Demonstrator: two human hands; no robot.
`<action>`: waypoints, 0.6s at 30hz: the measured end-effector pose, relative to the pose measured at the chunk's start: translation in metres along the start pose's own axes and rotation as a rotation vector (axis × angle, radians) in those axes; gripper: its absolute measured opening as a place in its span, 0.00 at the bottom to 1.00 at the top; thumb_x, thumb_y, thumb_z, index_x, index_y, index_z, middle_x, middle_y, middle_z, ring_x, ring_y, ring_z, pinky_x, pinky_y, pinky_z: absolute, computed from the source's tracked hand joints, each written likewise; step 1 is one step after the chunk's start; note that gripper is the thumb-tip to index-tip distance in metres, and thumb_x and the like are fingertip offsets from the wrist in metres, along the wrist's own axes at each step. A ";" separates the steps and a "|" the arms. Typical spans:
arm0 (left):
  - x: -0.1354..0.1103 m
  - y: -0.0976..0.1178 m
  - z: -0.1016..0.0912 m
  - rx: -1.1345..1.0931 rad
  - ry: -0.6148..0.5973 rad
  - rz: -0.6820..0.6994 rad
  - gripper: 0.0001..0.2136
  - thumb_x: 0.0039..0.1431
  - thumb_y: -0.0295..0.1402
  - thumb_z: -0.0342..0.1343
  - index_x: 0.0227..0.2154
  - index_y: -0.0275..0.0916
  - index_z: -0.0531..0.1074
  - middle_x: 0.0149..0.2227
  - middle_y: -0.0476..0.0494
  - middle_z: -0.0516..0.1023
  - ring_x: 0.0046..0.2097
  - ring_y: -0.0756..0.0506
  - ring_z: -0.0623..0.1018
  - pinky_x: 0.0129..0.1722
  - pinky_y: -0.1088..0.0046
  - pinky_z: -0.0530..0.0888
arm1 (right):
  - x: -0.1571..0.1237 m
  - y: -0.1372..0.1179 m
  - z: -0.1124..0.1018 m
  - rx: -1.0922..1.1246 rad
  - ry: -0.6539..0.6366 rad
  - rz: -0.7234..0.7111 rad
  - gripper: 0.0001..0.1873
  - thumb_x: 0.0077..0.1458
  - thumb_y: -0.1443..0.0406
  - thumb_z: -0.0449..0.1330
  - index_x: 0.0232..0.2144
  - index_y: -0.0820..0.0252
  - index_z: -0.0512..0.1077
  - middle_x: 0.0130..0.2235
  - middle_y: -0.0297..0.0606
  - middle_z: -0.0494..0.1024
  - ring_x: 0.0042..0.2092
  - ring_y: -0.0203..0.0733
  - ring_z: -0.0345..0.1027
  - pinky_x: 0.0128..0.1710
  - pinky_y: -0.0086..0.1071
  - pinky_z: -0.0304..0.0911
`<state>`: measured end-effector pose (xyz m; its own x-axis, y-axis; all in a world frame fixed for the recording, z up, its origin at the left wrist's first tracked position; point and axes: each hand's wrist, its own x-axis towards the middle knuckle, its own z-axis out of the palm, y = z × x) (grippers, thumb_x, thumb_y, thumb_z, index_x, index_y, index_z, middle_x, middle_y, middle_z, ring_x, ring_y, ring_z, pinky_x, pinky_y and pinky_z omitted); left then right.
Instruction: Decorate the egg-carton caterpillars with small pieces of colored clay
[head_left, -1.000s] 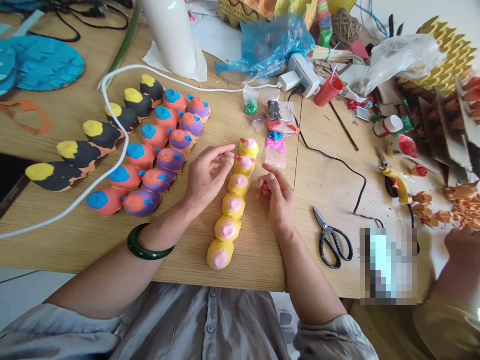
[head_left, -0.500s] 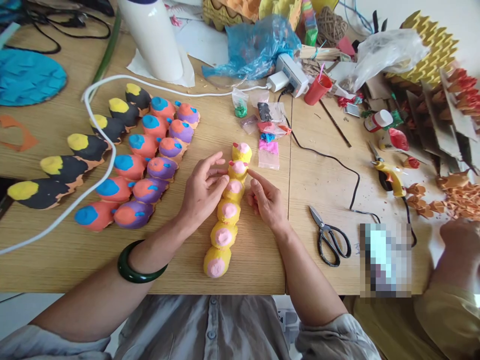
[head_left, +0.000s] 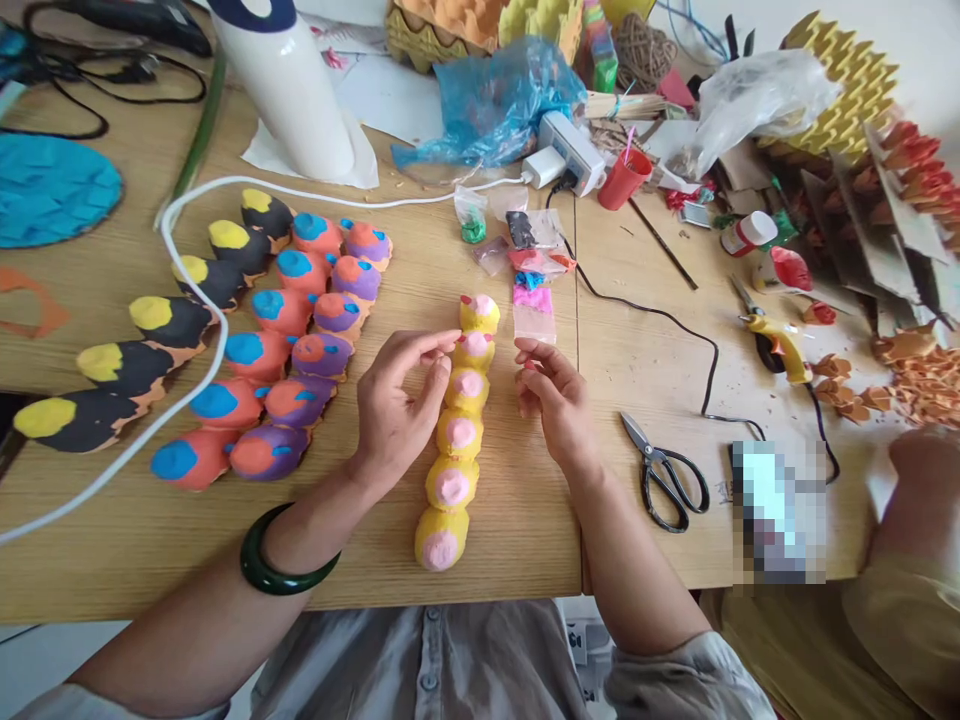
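A strip of yellow egg-carton cups with pink clay on their tops lies lengthwise before me. Small red bits show on its two far cups. My left hand rests along the strip's left side, fingers stretched and thumb apart, fingertips at the second cup. To the right of the strip, my right hand is raised a little away from it. Its thumb and index finger pinch a tiny bit of red clay. Beyond lie small bags of coloured clay, among them a pink one.
At left lie strips of black-and-yellow, orange-and-blue and purple-and-orange cups, with a white cable across. Scissors, a blurred phone and a yellow glue gun lie right. Another person's arm is far right.
My right hand has drawn back to the right from the second cup, and a red bit now shows in its pinch. My left hand stays beside the strip.
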<state>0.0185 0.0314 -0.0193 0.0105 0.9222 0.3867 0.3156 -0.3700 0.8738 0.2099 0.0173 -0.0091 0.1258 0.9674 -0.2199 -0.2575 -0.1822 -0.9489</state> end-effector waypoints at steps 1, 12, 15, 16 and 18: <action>0.000 0.001 0.000 0.011 -0.010 0.011 0.09 0.71 0.32 0.57 0.47 0.43 0.81 0.46 0.46 0.85 0.47 0.45 0.83 0.50 0.66 0.80 | 0.000 0.000 0.001 0.023 0.003 0.022 0.16 0.52 0.63 0.67 0.45 0.55 0.78 0.37 0.31 0.73 0.28 0.29 0.59 0.20 0.25 0.55; 0.001 0.000 0.000 -0.049 -0.063 0.053 0.09 0.73 0.33 0.57 0.47 0.43 0.82 0.46 0.46 0.86 0.46 0.45 0.84 0.50 0.65 0.80 | 0.008 0.002 0.003 0.160 -0.045 0.023 0.16 0.51 0.66 0.68 0.44 0.56 0.79 0.43 0.34 0.82 0.37 0.34 0.73 0.33 0.28 0.74; 0.001 0.004 -0.001 0.010 -0.096 0.187 0.09 0.73 0.31 0.57 0.49 0.45 0.82 0.48 0.46 0.86 0.49 0.44 0.83 0.53 0.64 0.79 | 0.002 0.004 0.003 0.168 -0.144 -0.010 0.17 0.60 0.60 0.67 0.51 0.55 0.76 0.42 0.36 0.84 0.35 0.35 0.75 0.32 0.31 0.75; 0.001 0.005 -0.001 0.026 -0.104 0.219 0.10 0.73 0.31 0.57 0.50 0.45 0.81 0.49 0.46 0.86 0.51 0.44 0.83 0.54 0.63 0.79 | 0.000 0.005 0.003 0.155 -0.172 -0.024 0.19 0.62 0.58 0.67 0.54 0.54 0.74 0.41 0.36 0.85 0.33 0.35 0.75 0.31 0.31 0.75; 0.000 0.007 -0.001 0.053 -0.125 0.250 0.11 0.73 0.32 0.58 0.52 0.47 0.81 0.52 0.45 0.85 0.54 0.43 0.82 0.57 0.62 0.79 | -0.005 0.006 0.004 0.113 -0.206 -0.059 0.24 0.64 0.55 0.67 0.59 0.52 0.71 0.41 0.35 0.86 0.31 0.35 0.75 0.30 0.32 0.75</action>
<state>0.0198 0.0290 -0.0130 0.2103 0.8108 0.5463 0.3375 -0.5846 0.7378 0.2039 0.0124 -0.0134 -0.0516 0.9934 -0.1027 -0.3626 -0.1145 -0.9249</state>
